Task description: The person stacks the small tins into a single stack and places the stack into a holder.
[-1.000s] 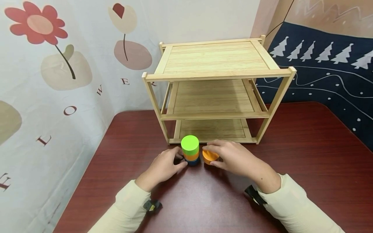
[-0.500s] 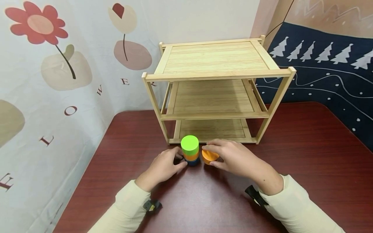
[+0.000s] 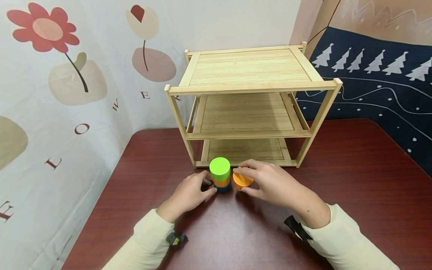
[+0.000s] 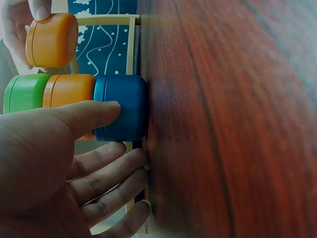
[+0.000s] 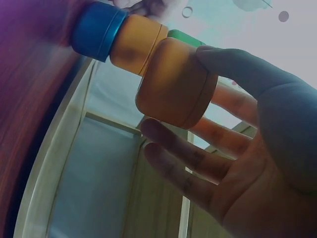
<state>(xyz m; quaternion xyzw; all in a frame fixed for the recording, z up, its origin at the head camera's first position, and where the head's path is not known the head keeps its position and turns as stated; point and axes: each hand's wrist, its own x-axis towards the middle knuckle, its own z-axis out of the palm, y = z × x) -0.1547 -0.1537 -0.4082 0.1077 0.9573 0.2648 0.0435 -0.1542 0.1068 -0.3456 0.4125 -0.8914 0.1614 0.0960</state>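
Head view: right of the three-jar stack, we see the right hand pinching a lone orange jar above the table. Left of the stack, the left hand spreads loose fingers beside the blue bottom jar; touching, we cannot tell.

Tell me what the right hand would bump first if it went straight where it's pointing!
Probably the stack, just left of the orange jar the right hand holds, though how exactly they line up is hard to judge.
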